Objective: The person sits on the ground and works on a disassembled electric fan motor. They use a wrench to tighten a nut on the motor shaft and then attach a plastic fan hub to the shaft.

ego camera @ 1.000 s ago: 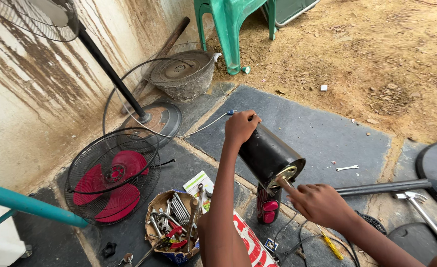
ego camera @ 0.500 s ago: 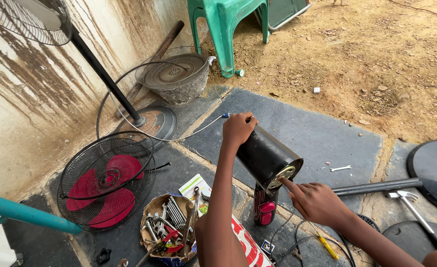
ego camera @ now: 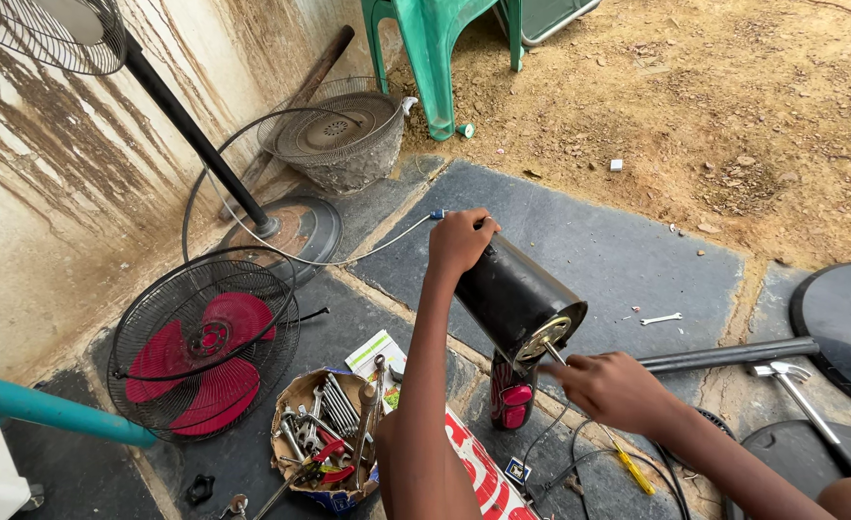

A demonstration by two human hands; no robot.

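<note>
Over slab: L hand [ego camera: 460, 241] holds motor [ego camera: 514, 297]; R hand [ego camera: 610, 387] at shaft [ego camera: 552, 353]

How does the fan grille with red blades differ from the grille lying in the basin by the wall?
The grille with red blades is black, encloses blades and lies on the slate floor. The grille in the basin is grey, shows no blades and rests tilted in the basin. Both are round wire fan guards.

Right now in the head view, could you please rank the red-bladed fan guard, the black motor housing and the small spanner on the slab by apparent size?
1. Red-bladed fan guard, largest.
2. Black motor housing, held by the left hand; nearer the camera, so perhaps flattered.
3. Small spanner, smallest.
</note>
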